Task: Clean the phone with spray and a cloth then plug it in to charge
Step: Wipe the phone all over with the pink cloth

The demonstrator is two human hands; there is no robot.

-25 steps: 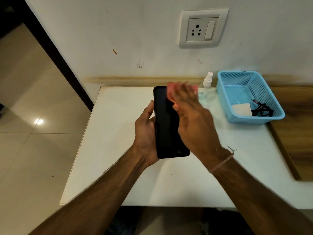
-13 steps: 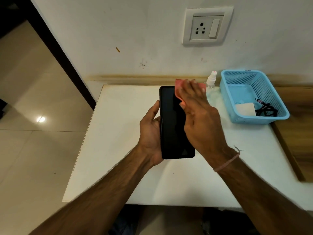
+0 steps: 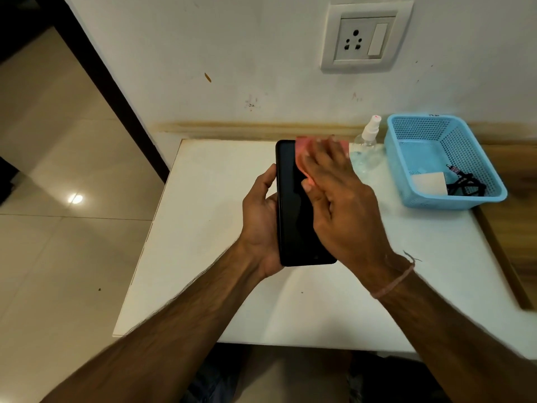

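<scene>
Gripping the phone (image 3: 290, 216) above the table (image 3: 203, 228) in the left hand (image 3: 260, 225), thumb curled round its edge; pressing the pink cloth (image 3: 302, 148) onto the upper screen with the right hand (image 3: 343, 210), fingers straight.

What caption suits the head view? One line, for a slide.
Left hand grips the black phone while the right hand presses a pink cloth on its screen.

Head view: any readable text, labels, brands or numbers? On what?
Nothing legible.
Blue basket: small dark mark on the back rim, too small to read.
Phone: screen dark, no text.
Spray bottle: no readable label.
Wall socket: no markings visible.
</scene>
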